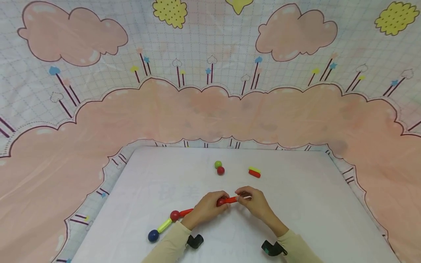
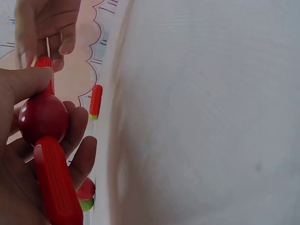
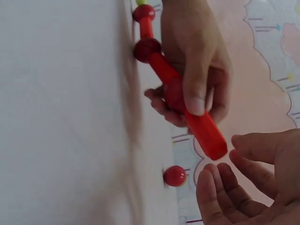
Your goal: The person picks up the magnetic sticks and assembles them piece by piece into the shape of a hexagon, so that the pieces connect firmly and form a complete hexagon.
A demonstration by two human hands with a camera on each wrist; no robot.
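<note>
My left hand (image 1: 208,208) grips a red ball (image 2: 44,119) between thumb and fingers. A red rod (image 1: 231,199) sticks out of that ball toward my right hand (image 1: 258,204). The right wrist view has my right thumb and fingers spread around the rod's free end, with a gap to it. On its other side the held ball joins a chain of red rods and red balls. Farther along come a red ball (image 1: 174,215), a yellow-green rod (image 1: 165,225) and a dark blue ball (image 1: 153,236) at the left end. My left hand hides the chain's middle in the head view.
A green ball (image 1: 218,164) and a loose red ball (image 1: 220,170) lie together beyond my hands on the white table (image 1: 296,175). To their right, a yellow rod (image 1: 254,169) lies alongside a red rod (image 1: 254,174). Patterned cloth (image 1: 210,113) surrounds the table.
</note>
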